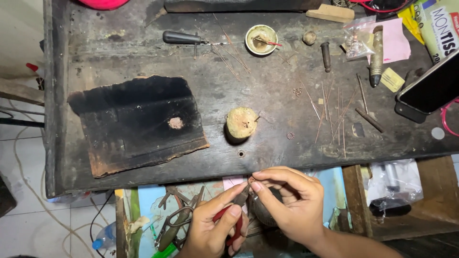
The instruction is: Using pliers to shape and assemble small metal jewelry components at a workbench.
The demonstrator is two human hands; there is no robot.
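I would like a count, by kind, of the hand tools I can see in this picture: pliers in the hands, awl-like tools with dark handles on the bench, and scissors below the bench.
Red-handled pliers, in the left hand: 1
Dark-handled awl: 1
Scissors: 1
Total: 3

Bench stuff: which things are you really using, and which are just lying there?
In use:
left hand on red pliers
right hand pinching a tiny ring at the pliers' tip

Lying about:
burnt board
round block
wires
awl
small bowl
phone
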